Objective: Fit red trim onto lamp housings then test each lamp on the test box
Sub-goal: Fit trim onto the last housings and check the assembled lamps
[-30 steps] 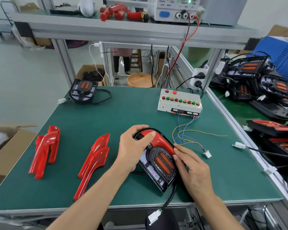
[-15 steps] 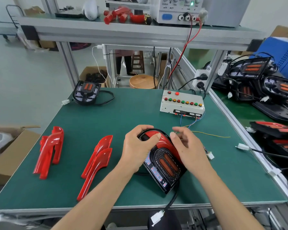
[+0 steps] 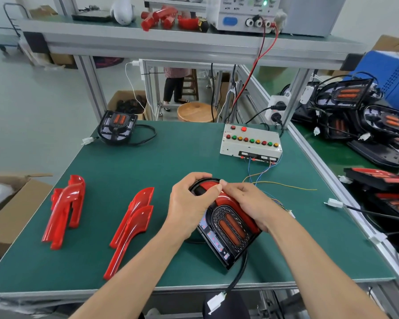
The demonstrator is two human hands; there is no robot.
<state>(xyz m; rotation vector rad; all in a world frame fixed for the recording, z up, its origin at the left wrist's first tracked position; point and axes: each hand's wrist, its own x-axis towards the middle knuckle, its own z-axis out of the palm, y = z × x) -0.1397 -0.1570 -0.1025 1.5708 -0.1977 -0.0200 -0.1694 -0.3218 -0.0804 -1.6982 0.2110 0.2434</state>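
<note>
Around the work, a white metal test box with rows of red, green and amber buttons stands at the far right of the green bench mat, and its thin blue and yellow wires trail toward the hands. Two pairs of glossy red plastic trim pieces, long and curved, lie to the left: one pair near the mat's left edge, the other pair nearer the middle. A second black lamp housing with its looped black cable sits at the far left corner.

Near the front edge, the black D-shaped lamp housing, with a honeycomb-textured face and two orange oval lenses, lies tilted on the mat. Its smooth red trim arcs over the rounded top. The left hand curls around that rounded end, thumb on the trim; the right hand grips the right side, fingers curled over the trim. A white plug hangs off the front edge.
</note>
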